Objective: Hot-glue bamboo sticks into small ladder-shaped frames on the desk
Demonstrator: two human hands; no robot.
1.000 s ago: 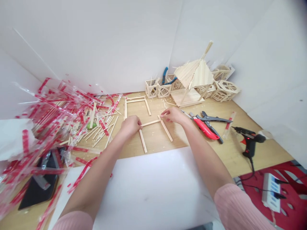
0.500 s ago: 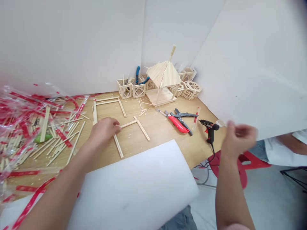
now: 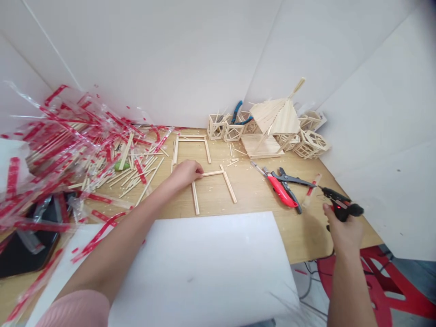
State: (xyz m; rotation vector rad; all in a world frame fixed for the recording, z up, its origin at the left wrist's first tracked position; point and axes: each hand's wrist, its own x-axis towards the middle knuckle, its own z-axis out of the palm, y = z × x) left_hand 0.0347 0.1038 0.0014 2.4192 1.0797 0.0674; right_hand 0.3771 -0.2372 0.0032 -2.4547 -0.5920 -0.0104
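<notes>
My left hand (image 3: 188, 173) pinches the corner of a small stick frame (image 3: 213, 173) lying on the table. Its fingers cover the joint between the crosspiece and the left leg. My right hand (image 3: 345, 234) is wrapped round the handle of a black glue gun (image 3: 337, 200), its nozzle pointing left. A second stick frame (image 3: 191, 139) lies just behind my left hand. Between the hands rest a red-handled cutter (image 3: 282, 191) and grey-black pruning shears (image 3: 293, 179). A clear and red strip (image 3: 311, 190) lies beside the glue gun.
Loose sticks and red-printed plastic wrappers (image 3: 68, 131) heap up at left, near a dark phone (image 3: 30, 254). A stick house (image 3: 272, 118) and several lattice boxes (image 3: 216, 127) line the back wall. White foam sheet (image 3: 211, 263) covers the front edge; a red stool (image 3: 371, 281) stands lower right.
My right hand, empty and raised beside the table before, now grips the glue gun, which is lifted from the tabletop. My left hand stays on the frame. The view has turned left.
</notes>
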